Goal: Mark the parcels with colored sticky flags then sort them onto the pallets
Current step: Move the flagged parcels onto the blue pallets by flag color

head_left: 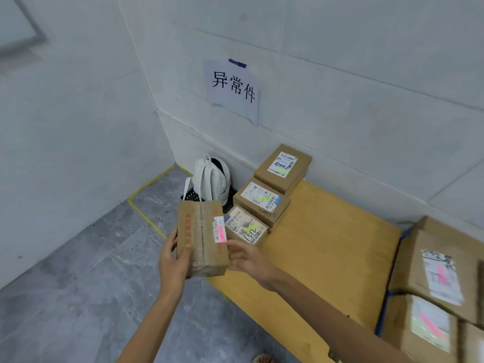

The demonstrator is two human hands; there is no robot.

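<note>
A brown cardboard parcel (201,237) with a pink sticky flag (221,234) on its label is held up in front of me. My left hand (172,263) grips its left and lower edge, thumb curled over the front. My right hand (248,260) holds its right edge with bent fingers. Behind it, three parcels with yellow-green flags (282,167), (262,199), (247,226) lie in a row on the cardboard-covered pallet (327,244). At the right, larger parcels with pink flags (442,271), (429,323) are stacked.
A white backpack (212,179) leans in the corner beside a dark crate. A paper sign (233,87) is taped to the white wall. Yellow tape (146,218) marks the grey floor. A foot (263,358) shows at the bottom edge.
</note>
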